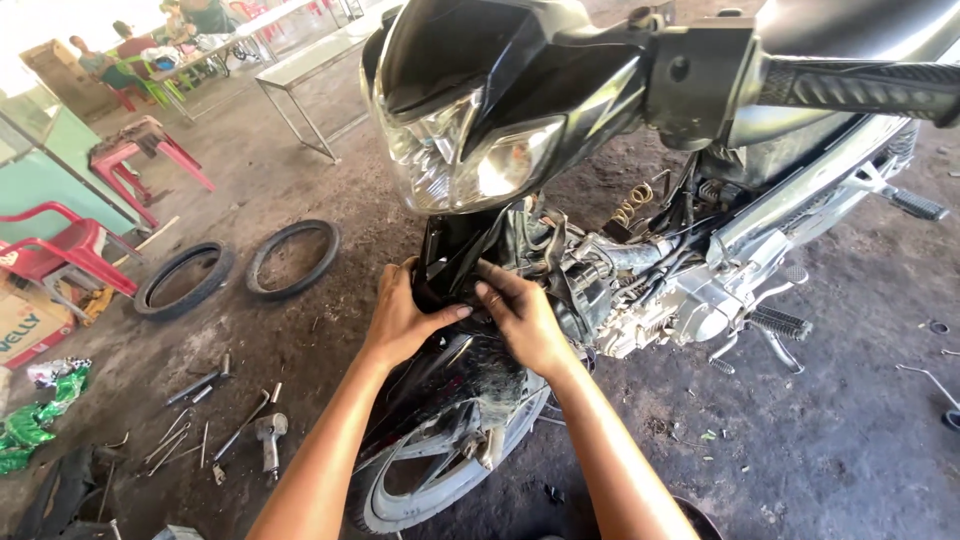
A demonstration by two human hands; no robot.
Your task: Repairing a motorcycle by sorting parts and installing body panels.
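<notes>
A black motorcycle [600, 90] fills the centre, its headlight [470, 160] facing me and its engine [660, 300] bare on the right. My left hand [400, 315] presses on the black front panel [450, 250] below the headlight, fingers wrapped around its left edge. My right hand [520, 320] lies on the same panel from the right, fingertips on its lower part. Both hands touch the panel just above the front wheel [440, 470] and its black fender [470, 375].
Two loose tyres [185, 280] [293, 258] lie on the dirt floor at left. Hand tools [215, 420] are scattered at lower left. Red plastic chairs [70, 250], a metal table [300, 80] and seated people [110, 60] are at upper left. The handlebar grip [860, 88] juts right.
</notes>
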